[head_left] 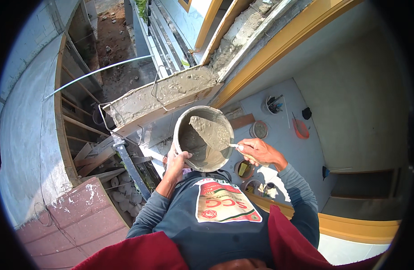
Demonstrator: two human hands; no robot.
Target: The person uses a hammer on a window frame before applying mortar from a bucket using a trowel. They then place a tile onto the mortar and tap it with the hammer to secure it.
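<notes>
The left hand (174,163), thumb at the rim, grips a bucket (183,128) before the body, its grey mortar (200,155) partly unused, while the right hand (262,152) closes round a mortar-covered trowel (209,132) at its mouth, and rough mortar already covers the ledge (198,96) ahead.

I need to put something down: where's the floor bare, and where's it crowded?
A wide patch of floor looks bare between the red basin, the right sleeve and the wall. A smaller one lies between the brown board and the white bucket. In the picture, tubs crowd the floor just below the right hand.
</notes>
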